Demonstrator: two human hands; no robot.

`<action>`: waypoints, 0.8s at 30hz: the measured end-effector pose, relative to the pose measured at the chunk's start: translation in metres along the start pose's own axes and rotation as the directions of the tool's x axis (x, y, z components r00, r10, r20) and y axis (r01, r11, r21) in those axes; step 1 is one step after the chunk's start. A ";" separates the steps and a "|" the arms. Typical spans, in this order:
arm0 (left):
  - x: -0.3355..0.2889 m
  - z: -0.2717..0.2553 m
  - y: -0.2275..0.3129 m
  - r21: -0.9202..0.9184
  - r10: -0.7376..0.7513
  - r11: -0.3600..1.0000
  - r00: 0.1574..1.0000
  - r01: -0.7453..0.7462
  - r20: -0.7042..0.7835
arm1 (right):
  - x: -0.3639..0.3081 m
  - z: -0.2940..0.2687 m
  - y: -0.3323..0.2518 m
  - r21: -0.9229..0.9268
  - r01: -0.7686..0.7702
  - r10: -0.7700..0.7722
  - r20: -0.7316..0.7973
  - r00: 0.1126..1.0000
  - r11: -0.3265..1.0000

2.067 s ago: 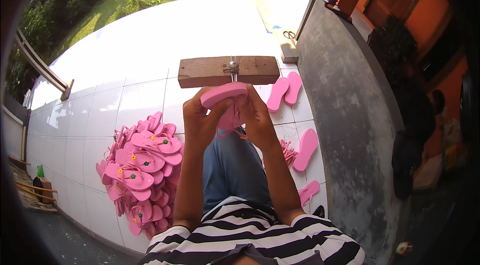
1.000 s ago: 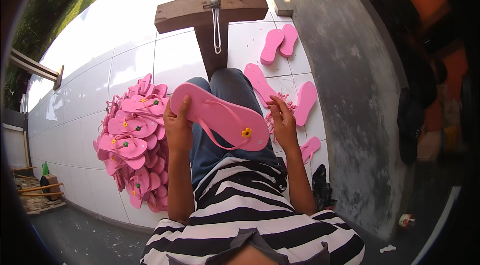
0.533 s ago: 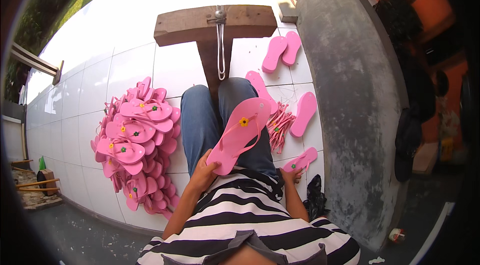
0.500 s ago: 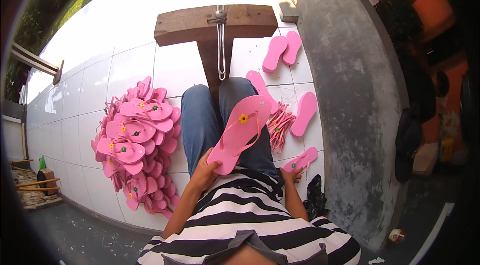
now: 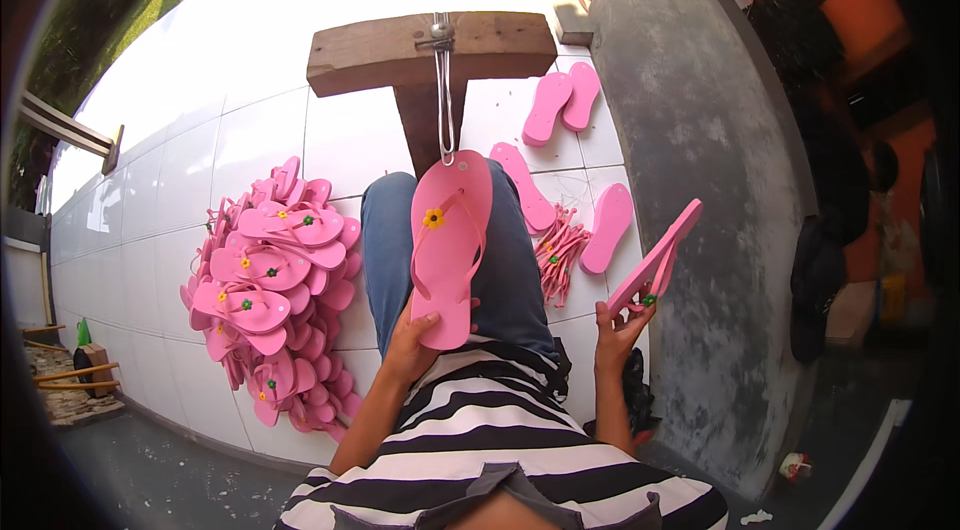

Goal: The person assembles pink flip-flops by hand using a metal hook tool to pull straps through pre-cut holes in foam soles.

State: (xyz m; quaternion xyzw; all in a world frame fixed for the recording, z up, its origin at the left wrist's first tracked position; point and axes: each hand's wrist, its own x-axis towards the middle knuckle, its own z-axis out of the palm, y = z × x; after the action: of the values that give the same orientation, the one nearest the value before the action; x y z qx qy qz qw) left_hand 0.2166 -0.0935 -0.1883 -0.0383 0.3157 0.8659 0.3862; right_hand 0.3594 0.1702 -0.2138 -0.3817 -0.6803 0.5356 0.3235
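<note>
In front of my lap, my left hand (image 5: 412, 338) grips the heel end of a pink flip-flop with a yellow flower (image 5: 455, 230), its top face toward me and its toe pointing away. Off to the right, my right hand (image 5: 618, 330) holds a second pink flip-flop with a green flower (image 5: 655, 260) by one end. That one is tilted up and seen almost edge-on, with its strap facing right. Both hands are closed on the flip-flops, and a gap separates the two.
A heap of finished pink flip-flops (image 5: 270, 280) lies at left. A wooden T-shaped stand (image 5: 430, 50) with a metal loop (image 5: 446, 120) rises ahead. Right of my knees lie a bundle of pink straps (image 5: 563, 255) and strapless soles (image 5: 607, 230). A grey ledge (image 5: 690, 180) runs along the right.
My right hand has lifted its flip-flop up and to the right, tilting it steeply. My left hand's flip-flop has turned to point straighter ahead and shifted slightly left.
</note>
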 end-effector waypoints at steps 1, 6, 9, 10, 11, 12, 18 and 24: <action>-0.002 0.003 0.001 0.007 0.054 0.999 0.998 -0.054 -0.013 | -0.002 0.003 -0.018 -0.086 0.105 -0.092 0.148 0.985 0.991; -0.011 0.005 0.020 0.032 0.267 0.963 0.964 -0.267 -0.011 | -0.013 0.026 -0.094 -0.103 0.649 -0.449 0.641 0.623 0.754; -0.007 -0.005 0.033 0.192 0.405 0.902 0.911 -0.386 -0.074 | -0.024 0.042 -0.105 0.012 0.753 -0.517 0.734 0.440 0.658; -0.004 -0.004 0.035 0.176 0.423 0.898 0.902 -0.404 -0.088 | -0.026 0.046 -0.105 0.000 0.760 -0.500 0.753 0.427 0.650; 0.002 0.000 0.037 0.158 0.440 0.892 0.893 -0.423 -0.097 | -0.028 0.050 -0.106 -0.015 0.770 -0.484 0.769 0.416 0.638; 0.004 0.002 0.038 0.140 0.455 0.887 0.884 -0.440 -0.104 | -0.029 0.054 -0.106 -0.031 0.779 -0.468 0.784 0.408 0.626; 0.024 -0.020 0.020 0.223 0.364 0.910 0.931 -0.350 -0.026 | -0.027 0.085 -0.105 0.047 0.582 -0.400 0.771 0.496 0.812; 0.023 -0.017 0.023 0.177 0.307 0.941 0.947 -0.287 -0.094 | -0.027 0.113 -0.104 0.075 0.640 -0.476 0.736 0.481 0.764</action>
State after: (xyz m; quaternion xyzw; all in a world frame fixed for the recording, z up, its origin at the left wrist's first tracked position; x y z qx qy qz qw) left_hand 0.1816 -0.1000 -0.1976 -0.0109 0.4096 0.8819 0.2331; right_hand 0.2585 0.0782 -0.1374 0.0714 -0.8885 0.4293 0.1453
